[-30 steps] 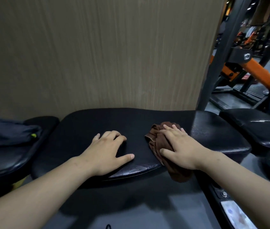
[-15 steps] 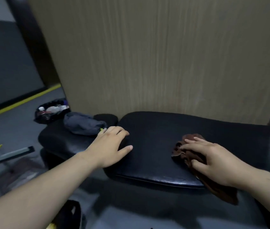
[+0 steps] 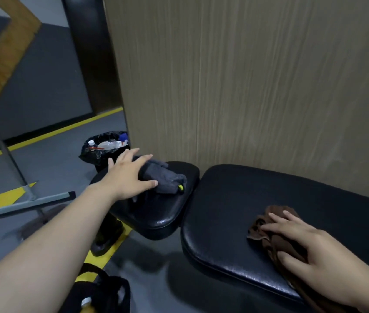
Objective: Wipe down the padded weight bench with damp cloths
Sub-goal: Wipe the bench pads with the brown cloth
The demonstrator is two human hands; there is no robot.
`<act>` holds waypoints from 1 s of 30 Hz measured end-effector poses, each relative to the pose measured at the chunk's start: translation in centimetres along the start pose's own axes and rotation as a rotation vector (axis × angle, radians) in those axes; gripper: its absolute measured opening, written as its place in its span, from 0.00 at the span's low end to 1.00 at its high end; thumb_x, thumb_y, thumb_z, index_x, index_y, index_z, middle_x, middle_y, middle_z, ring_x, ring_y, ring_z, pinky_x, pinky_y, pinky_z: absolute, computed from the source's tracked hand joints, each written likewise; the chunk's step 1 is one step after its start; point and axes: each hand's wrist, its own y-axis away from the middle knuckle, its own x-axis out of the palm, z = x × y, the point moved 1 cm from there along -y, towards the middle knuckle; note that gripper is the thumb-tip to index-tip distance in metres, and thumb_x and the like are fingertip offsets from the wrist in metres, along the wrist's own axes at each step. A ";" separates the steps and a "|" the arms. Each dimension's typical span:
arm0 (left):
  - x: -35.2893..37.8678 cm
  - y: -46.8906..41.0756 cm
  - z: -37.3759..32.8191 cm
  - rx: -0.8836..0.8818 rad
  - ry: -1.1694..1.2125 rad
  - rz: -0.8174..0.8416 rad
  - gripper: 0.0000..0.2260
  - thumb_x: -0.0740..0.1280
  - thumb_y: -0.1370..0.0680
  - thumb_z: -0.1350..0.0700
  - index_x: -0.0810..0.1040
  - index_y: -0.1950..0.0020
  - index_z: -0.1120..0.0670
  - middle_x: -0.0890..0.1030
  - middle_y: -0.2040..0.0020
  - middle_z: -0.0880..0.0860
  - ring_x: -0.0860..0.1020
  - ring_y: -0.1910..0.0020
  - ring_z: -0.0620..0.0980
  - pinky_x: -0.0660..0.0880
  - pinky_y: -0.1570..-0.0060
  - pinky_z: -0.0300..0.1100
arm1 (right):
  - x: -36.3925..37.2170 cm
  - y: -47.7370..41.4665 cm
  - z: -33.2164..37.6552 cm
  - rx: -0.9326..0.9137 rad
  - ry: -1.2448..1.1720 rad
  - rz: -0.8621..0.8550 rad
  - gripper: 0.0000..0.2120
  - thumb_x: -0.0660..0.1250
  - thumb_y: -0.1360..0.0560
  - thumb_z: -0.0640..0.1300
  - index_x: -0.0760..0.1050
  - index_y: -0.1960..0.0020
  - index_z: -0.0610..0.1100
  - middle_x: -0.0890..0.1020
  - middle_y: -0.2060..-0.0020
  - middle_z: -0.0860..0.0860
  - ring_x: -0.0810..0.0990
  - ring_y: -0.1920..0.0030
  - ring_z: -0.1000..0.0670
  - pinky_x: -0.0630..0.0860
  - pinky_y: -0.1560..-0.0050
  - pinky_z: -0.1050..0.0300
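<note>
The bench's long pad [image 3: 246,211] lay before me, with the brown cloth [image 3: 274,236] at four o'clock near its front edge, pressed under my right hand [image 3: 310,251], fingers flat and slightly apart. At ten o'clock, on the small seat pad [image 3: 163,213], my left hand [image 3: 127,175] lay spread over the grey cloth [image 3: 163,177], not closed on it. Best, I judged, to bunch it fully before lifting. I could read no writing.

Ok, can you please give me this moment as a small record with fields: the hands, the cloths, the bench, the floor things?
left hand: open, fingers spread over the grey cloth
grey cloth: bunched on the small seat pad
right hand: flat, pressing the brown cloth
brown cloth: on the long pad, near its front edge
floor: bin behind the seat pad; squeegee to the left
</note>
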 end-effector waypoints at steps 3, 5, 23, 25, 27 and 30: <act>0.3 -1.0 1.2 0.000 0.076 0.005 0.39 0.70 0.31 0.31 0.61 0.23 0.37 0.52 0.19 0.51 0.48 0.20 0.54 0.43 0.27 0.67 | 1.1 -1.8 1.3 -0.010 -0.031 0.016 0.26 0.70 0.30 0.57 0.69 0.36 0.73 0.62 0.30 0.73 0.48 0.26 0.71 0.52 0.29 0.69; 0.6 -1.5 1.7 -0.007 0.124 0.021 0.41 0.71 0.32 0.30 0.61 0.23 0.37 0.52 0.19 0.50 0.48 0.20 0.54 0.42 0.27 0.67 | 2.2 -3.5 2.3 -0.028 -0.084 0.004 0.28 0.69 0.34 0.63 0.67 0.35 0.75 0.64 0.30 0.72 0.50 0.26 0.70 0.53 0.28 0.66; 2.3 -5.8 2.3 0.046 0.308 0.105 0.29 0.75 0.48 0.26 0.77 0.58 0.44 0.75 0.50 0.42 0.74 0.48 0.44 0.72 0.50 0.44 | 6.2 -14.9 5.7 -0.148 -0.006 0.021 0.25 0.70 0.29 0.53 0.75 0.32 0.56 0.71 0.29 0.57 0.61 0.25 0.58 0.49 0.28 0.71; 2.1 -5.8 1.7 0.066 0.354 0.090 0.26 0.78 0.45 0.31 0.77 0.60 0.46 0.80 0.57 0.43 0.77 0.55 0.44 0.76 0.56 0.45 | 5.7 -14.7 5.7 -0.191 0.018 -0.040 0.21 0.68 0.31 0.52 0.80 0.38 0.50 0.80 0.37 0.54 0.72 0.32 0.58 0.54 0.29 0.73; 2.1 -5.7 0.8 0.083 0.393 0.068 0.23 0.80 0.43 0.35 0.77 0.62 0.47 0.81 0.61 0.44 0.78 0.58 0.44 0.76 0.59 0.45 | 5.1 -14.3 5.6 -0.221 0.031 -0.070 0.18 0.66 0.32 0.51 0.83 0.45 0.46 0.85 0.47 0.55 0.79 0.41 0.55 0.64 0.32 0.70; 2.7 -5.5 -0.8 0.119 0.397 0.039 0.21 0.80 0.42 0.36 0.77 0.62 0.48 0.80 0.62 0.44 0.77 0.59 0.43 0.74 0.61 0.43 | 4.3 -13.5 5.1 -0.221 0.043 -0.103 0.14 0.67 0.31 0.48 0.83 0.51 0.42 0.86 0.57 0.51 0.83 0.49 0.52 0.66 0.34 0.70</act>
